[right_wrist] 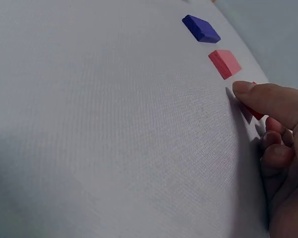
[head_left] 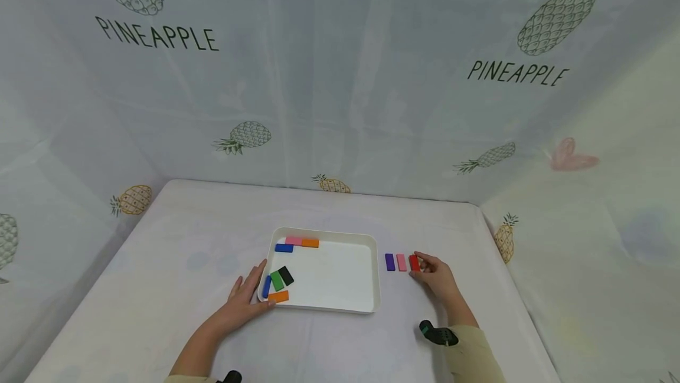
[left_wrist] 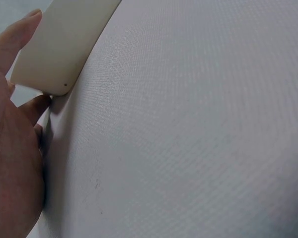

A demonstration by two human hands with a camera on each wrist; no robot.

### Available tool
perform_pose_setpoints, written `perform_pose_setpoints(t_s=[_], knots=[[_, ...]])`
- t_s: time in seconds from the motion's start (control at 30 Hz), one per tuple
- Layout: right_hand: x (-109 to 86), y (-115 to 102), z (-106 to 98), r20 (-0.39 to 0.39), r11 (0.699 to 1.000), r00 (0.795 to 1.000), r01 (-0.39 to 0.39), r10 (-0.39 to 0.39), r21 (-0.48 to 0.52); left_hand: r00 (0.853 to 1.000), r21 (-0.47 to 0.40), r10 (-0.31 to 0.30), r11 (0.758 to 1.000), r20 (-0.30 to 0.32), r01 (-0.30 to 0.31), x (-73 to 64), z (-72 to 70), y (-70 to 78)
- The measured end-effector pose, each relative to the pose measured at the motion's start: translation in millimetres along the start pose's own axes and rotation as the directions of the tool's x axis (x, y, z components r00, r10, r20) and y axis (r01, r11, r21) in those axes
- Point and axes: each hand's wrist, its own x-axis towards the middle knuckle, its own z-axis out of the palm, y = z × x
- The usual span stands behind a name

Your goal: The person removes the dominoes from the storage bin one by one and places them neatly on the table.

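My left hand (head_left: 245, 305) rests at the near-left corner of a shallow white tray (head_left: 340, 271). Its fingers lie fairly straight along the left side, and the thumb reaches over the front rim next to an orange block (head_left: 278, 296). In the left wrist view, thumb and fingers span the tray corner (left_wrist: 54, 59). Right of the tray, my right hand (head_left: 437, 280) pinches a red block (head_left: 414, 262) by its near and far ends, low at the tablecloth. The thumb hides much of that block in the right wrist view. Beside it lie a pink block (right_wrist: 225, 63) and a purple block (right_wrist: 201, 29).
Inside the tray, another pink block (head_left: 294, 241), an orange one (head_left: 310, 243) and a blue one (head_left: 284, 248) sit at the back left. A green block (head_left: 277, 280), a black block (head_left: 286, 275) and another blue block (head_left: 267, 287) lie near the left hand. Pineapple-print cloth (head_left: 340, 76) hangs behind.
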Motion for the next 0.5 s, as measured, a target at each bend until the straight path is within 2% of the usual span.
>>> perform_pose_setpoints(t_s=[0.23,0.5], knots=[[3.8,-0.4,0.6,0.016,1.0,1.0,0.004,-0.004,-0.001,1.0,0.004,0.014,1.0,-0.001,-0.014,1.3,-0.8,0.2],[3.1,-4.4,-0.5,0.039,1.0,0.999,-0.005,0.006,-0.013,1.0,0.006,-0.002,1.0,0.004,0.002,0.4,-0.1,2.5]])
